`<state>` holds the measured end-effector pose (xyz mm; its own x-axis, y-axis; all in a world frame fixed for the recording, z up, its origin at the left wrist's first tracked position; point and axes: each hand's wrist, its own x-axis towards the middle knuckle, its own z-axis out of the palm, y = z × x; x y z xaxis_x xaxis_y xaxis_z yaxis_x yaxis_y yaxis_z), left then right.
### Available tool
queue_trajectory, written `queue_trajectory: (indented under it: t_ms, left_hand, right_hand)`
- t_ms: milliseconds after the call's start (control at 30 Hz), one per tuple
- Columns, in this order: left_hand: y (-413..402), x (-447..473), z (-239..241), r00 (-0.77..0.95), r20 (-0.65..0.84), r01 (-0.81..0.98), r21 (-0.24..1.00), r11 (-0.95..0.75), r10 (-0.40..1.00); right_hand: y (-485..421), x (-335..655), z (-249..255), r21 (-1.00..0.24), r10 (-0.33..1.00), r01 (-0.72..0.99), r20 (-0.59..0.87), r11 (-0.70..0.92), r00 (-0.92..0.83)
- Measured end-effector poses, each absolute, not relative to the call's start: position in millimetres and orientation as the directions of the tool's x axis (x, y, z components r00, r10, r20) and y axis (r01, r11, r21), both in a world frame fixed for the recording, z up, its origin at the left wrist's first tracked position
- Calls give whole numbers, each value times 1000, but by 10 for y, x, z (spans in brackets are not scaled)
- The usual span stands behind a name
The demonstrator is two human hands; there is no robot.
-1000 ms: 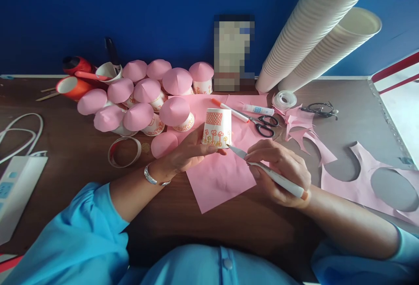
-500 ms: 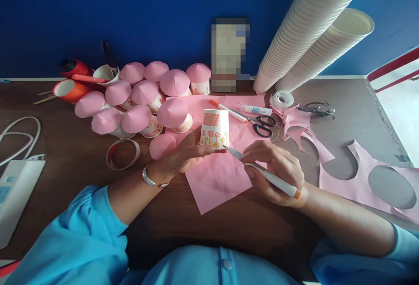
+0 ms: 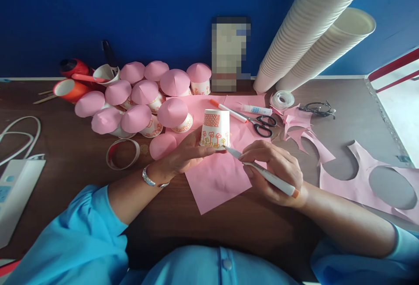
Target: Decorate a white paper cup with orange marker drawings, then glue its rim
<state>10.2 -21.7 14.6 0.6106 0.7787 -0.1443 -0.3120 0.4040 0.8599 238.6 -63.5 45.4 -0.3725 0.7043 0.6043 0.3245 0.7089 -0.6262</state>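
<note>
**Drawing on an upturned paper cup, pen tip at the lower rim**

Lying at far left: white power strip (image 3: 15, 197) with looped white cable (image 3: 19, 134). Standing behind, toward the wall: orange cup (image 3: 67, 89) on its side and a cluster of pink-capped paper cup mushrooms (image 3: 137, 97). Resting just in front of the cluster: empty clear tape ring (image 3: 122, 153) and a loose pink paper cone (image 3: 163, 145).

Gripping at centre: left hand (image 3: 186, 154), fingers curled and clamped on the small white paper cup with orange drawings (image 3: 215, 128), thumb pressing along its lower rim. Sitting upside down, slightly tilted, over the pink paper sheet (image 3: 219, 176), just above the brown table (image 3: 78, 163).

Pinching to the right: right hand (image 3: 278, 171), fingers closed together around the white marker with orange end cap (image 3: 265, 172), tip touching the cup's lower edge beside the row of small orange figures.

Judging good technique: keeping the cup braced by the thumb, turning the cup and not the pen, anchoring the heel of the right hand on the sheet, pressing lightly so the thin wall is not denting, keeping the fingers off wet ink.

Lying further right: a second orange-capped marker (image 3: 228, 110), glue tube (image 3: 257, 110), black-handled scissors (image 3: 262, 125), roll of clear tape (image 3: 282, 100), pink paper offcuts (image 3: 360, 176) with round holes. Leaning against the blue wall: two long stacks of white paper cups (image 3: 310, 40).
</note>
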Motion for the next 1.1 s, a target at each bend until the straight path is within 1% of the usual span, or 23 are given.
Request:
queue_trajectory:
  t_ms: [267,667,833,967,1100]
  left_hand:
    - [-214,129,186,604,-183,-279,863,421,776]
    - [-213,115,204,618,-149,-290,869,400,772]
    - [-211,115,149,618,-130,-310,866,392,776]
    - [-212,105,97,615,-143,-315,857,408,776]
    - [-208,101,79,616,-135,-328,851,409,776]
  right_hand:
    - [-632,2376,479,-629,707,327,595,706,-382]
    - [-625,2394,501,-635,711,326,585,701,-390]
    - [-619,2392,510,-660,733,322,578,679,-359]
    - [-629,2398,504,-684,748,305,587,663,-310]
    - [-635,2402,490,-685,744,292,592,667,-310]
